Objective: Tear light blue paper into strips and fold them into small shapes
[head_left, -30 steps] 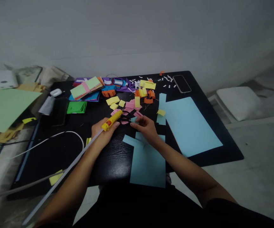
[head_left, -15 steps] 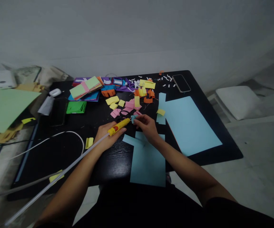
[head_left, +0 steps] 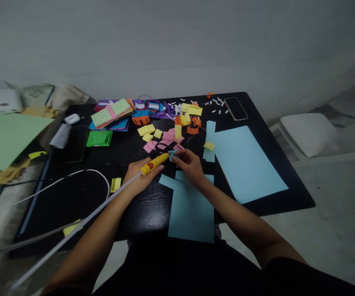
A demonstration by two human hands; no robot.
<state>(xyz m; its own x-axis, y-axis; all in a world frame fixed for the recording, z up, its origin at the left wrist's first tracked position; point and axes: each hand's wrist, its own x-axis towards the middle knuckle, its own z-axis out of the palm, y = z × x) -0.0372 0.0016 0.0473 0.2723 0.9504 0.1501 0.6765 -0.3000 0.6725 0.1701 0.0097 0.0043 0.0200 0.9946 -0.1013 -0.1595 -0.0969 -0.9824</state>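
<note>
My left hand (head_left: 139, 179) is closed around a yellow glue gun (head_left: 153, 163) with a long pale glue stick (head_left: 72, 230) trailing back toward me. The gun's tip points at a small light blue paper piece (head_left: 173, 154) pinched in the fingers of my right hand (head_left: 190, 165). Both hands rest on the black table (head_left: 140, 209) above a cut light blue sheet (head_left: 190, 205). Pink paper scraps (head_left: 165, 139) lie just beyond the gun's tip.
A large light blue sheet (head_left: 245, 162) lies to the right, a phone (head_left: 235, 108) at the far right corner. Stacked coloured paper (head_left: 112, 115), yellow and orange scraps (head_left: 183, 119) and a green pad (head_left: 99, 138) sit at the back. A white cable (head_left: 81, 174) loops at left.
My left hand has moved the glue gun to the right, bringing its tip up to the small blue piece in my right hand. My right hand has barely moved.
</note>
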